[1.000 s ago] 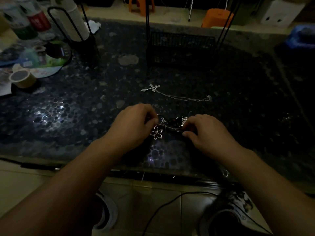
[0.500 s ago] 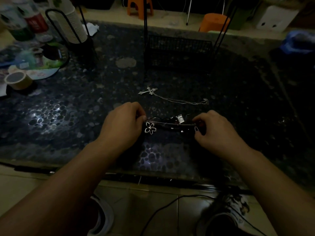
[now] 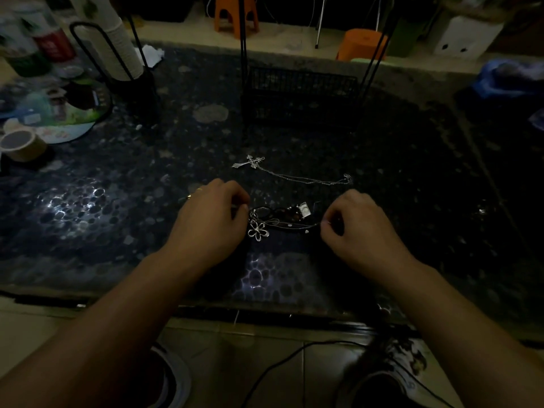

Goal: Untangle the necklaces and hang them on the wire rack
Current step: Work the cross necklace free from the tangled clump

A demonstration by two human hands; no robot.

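Necklaces in a tangled bunch [image 3: 282, 217] lie on the dark pebble-patterned table [image 3: 117, 201], near its front edge and between the two hands. The bunch is drawn out into a band whose long axis runs left to right across the view, roughly level with the table's front edge. At its left end a silver flower pendant [image 3: 258, 230] lies flat, on the near side of the chains. Toward the middle sit some dark beads and a small pale rectangular pendant [image 3: 304, 209], on the far side of the band. Thin silver chain runs from the flower rightward to the right hand.

The left hand [image 3: 210, 220] has its fingers curled and pinches the left end of the bunch just above the flower; the fingertips are close together. The right hand [image 3: 357, 228] is likewise curled, thumb and forefinger nipping the fine chain at the right end. In this dim light I cannot tell which strand each hand has.

A separate cross necklace [image 3: 291, 173] lies beyond the bunch, apart from it. Its cross is at the left end, the long bar pointing left and slightly toward the person, and its chain trails to the right in a nearly straight line.

The black wire rack [image 3: 300, 95] stands farther back, near the table's far edge, its thin uprights rising out of view. At the far left are a roll of tape [image 3: 20, 145] and a stack of paper cups [image 3: 117, 42] in a black wire holder.
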